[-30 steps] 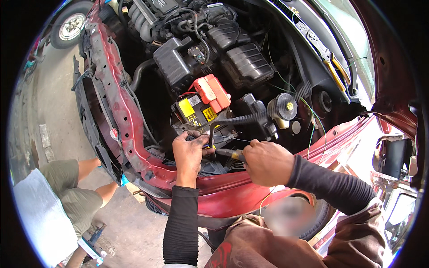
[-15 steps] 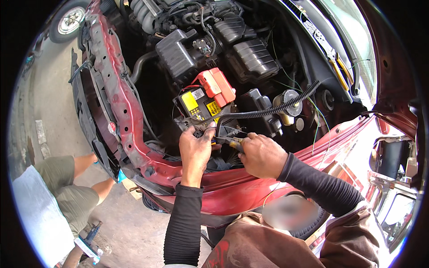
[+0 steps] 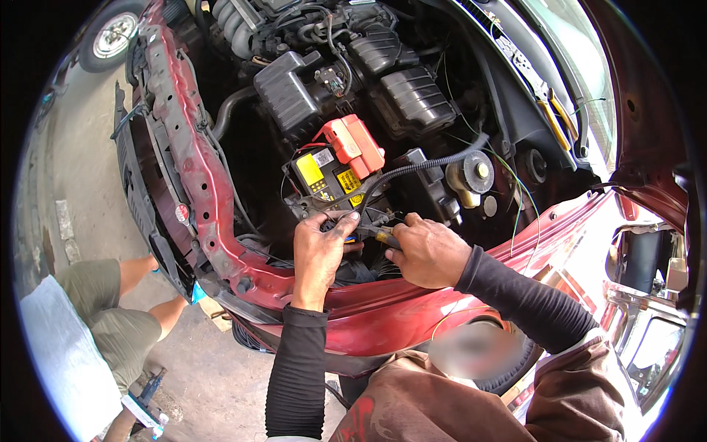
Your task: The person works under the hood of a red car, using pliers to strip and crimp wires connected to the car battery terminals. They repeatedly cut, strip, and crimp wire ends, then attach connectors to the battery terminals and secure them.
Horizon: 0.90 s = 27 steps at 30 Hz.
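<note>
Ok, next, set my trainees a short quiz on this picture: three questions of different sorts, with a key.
1. Which of the person's hands grips the hand tool?

2. True or false: the cover on top of the battery is blue.

3. Choose one. The yellow-handled tool lies:
(a) on the battery
(b) beside the windshield
(c) on the ground

Key:
1. The right hand.
2. False; the cover is orange-red.
3. b.
</note>
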Each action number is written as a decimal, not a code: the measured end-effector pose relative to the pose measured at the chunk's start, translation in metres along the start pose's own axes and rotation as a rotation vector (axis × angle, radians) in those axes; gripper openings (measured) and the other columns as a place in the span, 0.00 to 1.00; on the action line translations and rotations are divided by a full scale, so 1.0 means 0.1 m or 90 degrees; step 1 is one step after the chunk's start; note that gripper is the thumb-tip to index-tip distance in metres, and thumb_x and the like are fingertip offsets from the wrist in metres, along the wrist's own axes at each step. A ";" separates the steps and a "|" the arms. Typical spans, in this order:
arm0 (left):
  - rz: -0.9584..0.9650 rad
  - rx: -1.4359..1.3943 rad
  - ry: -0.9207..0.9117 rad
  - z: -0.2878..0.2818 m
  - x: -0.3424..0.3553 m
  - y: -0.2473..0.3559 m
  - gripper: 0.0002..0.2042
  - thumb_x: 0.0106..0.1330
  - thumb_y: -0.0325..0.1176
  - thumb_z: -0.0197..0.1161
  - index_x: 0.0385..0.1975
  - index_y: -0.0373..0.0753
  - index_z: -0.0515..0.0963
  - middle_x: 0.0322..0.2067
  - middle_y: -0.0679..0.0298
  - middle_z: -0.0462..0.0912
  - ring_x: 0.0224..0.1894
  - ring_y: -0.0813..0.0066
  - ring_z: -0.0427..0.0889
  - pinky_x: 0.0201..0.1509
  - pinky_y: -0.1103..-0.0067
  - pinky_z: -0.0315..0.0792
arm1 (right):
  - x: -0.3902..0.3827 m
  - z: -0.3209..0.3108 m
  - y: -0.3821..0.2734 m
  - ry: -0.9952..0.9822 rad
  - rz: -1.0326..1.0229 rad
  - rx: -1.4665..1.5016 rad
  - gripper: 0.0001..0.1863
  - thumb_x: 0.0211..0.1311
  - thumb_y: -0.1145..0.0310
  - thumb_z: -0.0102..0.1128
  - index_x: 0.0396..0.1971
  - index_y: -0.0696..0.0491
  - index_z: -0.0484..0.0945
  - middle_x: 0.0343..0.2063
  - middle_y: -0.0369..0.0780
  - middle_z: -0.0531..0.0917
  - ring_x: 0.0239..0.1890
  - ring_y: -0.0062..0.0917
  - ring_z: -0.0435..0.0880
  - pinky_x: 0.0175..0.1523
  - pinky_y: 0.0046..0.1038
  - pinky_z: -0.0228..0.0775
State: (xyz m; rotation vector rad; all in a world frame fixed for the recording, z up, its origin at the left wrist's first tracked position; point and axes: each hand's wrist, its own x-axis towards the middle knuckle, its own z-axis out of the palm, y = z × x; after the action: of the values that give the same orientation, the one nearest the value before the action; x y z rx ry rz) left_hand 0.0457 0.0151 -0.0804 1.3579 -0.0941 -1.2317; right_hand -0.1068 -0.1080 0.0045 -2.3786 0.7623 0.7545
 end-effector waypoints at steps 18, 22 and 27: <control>-0.001 0.115 -0.017 -0.01 -0.05 0.00 0.12 0.70 0.32 0.74 0.42 0.27 0.88 0.35 0.63 0.88 0.33 0.78 0.84 0.29 0.79 0.81 | 0.29 -0.04 0.17 -0.049 -0.039 -0.092 0.22 0.64 0.55 0.69 0.47 0.57 0.79 0.31 0.54 0.89 0.38 0.53 0.90 0.43 0.51 0.82; -0.007 0.063 -0.038 -0.07 -0.01 0.00 0.15 0.71 0.33 0.73 0.47 0.26 0.84 0.40 0.59 0.88 0.35 0.74 0.85 0.31 0.76 0.82 | 0.17 -0.28 0.08 -0.017 -0.061 -0.155 0.22 0.61 0.56 0.70 0.46 0.57 0.79 0.31 0.53 0.89 0.38 0.51 0.91 0.42 0.50 0.83; -0.046 -0.018 -0.062 -0.16 0.00 -0.02 0.13 0.72 0.30 0.72 0.47 0.25 0.82 0.38 0.57 0.87 0.38 0.71 0.87 0.38 0.74 0.84 | -0.63 -0.67 0.23 0.241 -0.035 0.014 0.22 0.58 0.55 0.73 0.43 0.55 0.78 0.38 0.47 0.85 0.44 0.45 0.88 0.49 0.41 0.81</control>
State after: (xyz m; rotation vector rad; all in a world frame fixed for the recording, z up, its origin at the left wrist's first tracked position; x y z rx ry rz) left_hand 0.0556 0.0265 -0.0866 1.2867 -0.0960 -1.3545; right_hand -0.1418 -0.1434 0.0852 -2.5433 0.8423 0.2706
